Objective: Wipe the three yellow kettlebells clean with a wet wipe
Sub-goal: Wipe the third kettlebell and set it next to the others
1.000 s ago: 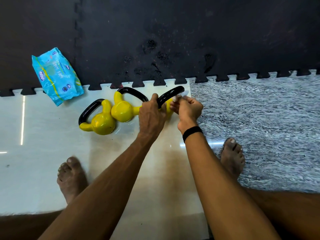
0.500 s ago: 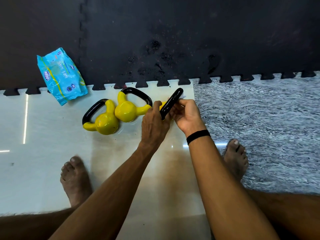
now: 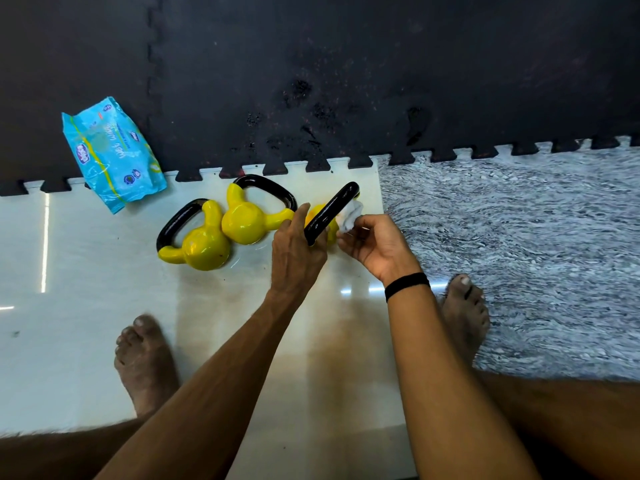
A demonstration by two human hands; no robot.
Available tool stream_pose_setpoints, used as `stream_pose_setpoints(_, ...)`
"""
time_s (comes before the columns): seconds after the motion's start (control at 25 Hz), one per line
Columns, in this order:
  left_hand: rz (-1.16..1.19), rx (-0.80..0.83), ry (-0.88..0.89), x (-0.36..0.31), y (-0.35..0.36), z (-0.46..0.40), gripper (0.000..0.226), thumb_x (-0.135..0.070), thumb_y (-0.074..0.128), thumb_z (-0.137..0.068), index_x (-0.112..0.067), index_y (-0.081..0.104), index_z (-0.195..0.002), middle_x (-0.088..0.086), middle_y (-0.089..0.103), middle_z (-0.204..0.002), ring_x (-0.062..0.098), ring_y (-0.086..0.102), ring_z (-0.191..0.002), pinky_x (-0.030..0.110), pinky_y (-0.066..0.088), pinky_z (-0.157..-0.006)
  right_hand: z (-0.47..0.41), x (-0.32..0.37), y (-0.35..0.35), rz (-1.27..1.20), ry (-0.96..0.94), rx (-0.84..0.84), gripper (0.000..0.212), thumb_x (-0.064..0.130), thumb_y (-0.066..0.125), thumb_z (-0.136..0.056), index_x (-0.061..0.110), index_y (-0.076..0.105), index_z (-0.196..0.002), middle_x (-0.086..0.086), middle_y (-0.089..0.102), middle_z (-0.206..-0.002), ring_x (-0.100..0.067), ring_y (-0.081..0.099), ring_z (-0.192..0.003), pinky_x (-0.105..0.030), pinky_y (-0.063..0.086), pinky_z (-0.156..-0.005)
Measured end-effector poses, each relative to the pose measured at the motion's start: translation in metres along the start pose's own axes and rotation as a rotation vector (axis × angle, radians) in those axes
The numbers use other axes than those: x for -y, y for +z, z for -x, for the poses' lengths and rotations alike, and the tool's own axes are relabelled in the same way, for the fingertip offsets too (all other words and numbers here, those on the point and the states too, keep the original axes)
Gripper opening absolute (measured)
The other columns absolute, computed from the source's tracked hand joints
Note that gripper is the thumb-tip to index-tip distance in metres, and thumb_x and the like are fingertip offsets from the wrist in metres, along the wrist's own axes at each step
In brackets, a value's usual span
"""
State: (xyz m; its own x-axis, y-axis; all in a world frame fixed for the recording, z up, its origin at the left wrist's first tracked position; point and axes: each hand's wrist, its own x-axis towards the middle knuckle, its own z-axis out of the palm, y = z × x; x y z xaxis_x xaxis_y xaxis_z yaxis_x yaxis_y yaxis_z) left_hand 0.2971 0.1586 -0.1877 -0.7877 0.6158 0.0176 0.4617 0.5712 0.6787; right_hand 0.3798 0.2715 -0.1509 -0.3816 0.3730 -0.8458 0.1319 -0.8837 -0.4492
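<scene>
Head view, looking down at the floor. Step in hand: wiping the third kettlebell, right of centre, rightmost of the three. Left hand is wrapped round the lower end of its black handle, tilting the bell so the handle runs diagonally up to the right. Right hand pinches a crumpled white wet wipe between thumb and fingertips and holds it against the right side of the handle and yellow body.

The other two kettlebells lie on their sides just left, touching each other. Whether they are already wiped cannot be told.

Judgement: next move calls for drawing the wipe along the handle and round the yellow body, with the left hand turning the bell to expose hidden faces. The tile looks slick, so the grip needs to be firm.

Surface: glossy pale tile, centre and left. Black interlocking foam mat fills the top of the frame. Grey mottled rug at right. Blue wet-wipe packet, upper left, straddles the mat edge. Bare feet in the lower frame.
</scene>
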Motion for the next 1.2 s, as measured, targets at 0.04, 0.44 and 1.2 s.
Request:
stream_pose_setpoints(0.04,0.008,-0.007,0.008,0.001,0.0,0.001,0.051,-0.022,0.071,-0.082,-0.003,0.057,-0.126,0.018,0.068,-0.1,0.032,0.064,-0.089,0.027,0.042,-0.074,0.0,-0.001,0.003,-0.064,0.007,-0.001,0.017,-0.003,0.044,-0.084,-0.001,0.061,-0.086,-0.014,0.062,-0.072,-0.022,0.062,-0.062,-0.029,0.057,-0.056)
stream_pose_setpoints(0.44,0.102,-0.016,0.036,0.004,-0.005,0.009,0.045,-0.017,0.072,-0.079,0.001,0.06,-0.119,0.019,0.068,-0.098,0.029,0.063,-0.086,0.011,0.035,-0.077,0.005,-0.008,0.015,-0.304,-0.096,0.176,0.033,-0.012,0.031,-0.086,-0.001,0.06,-0.097,-0.022,0.063,-0.102,-0.033,0.064,-0.093,-0.041,0.055,-0.083)
stream_pose_setpoints(1.2,0.126,0.068,0.13,0.025,-0.012,0.006,0.014,-0.005,0.069,-0.075,-0.004,0.066,-0.089,0.01,0.065,-0.078,0.021,0.059,-0.073,0.016,0.041,-0.064,0.012,-0.036,0.036,0.407,-0.298,0.094,0.038,-0.021,0.05,-0.072,-0.004,0.069,-0.1,-0.019,0.068,-0.093,-0.029,0.064,-0.087,-0.043,0.054,-0.089)
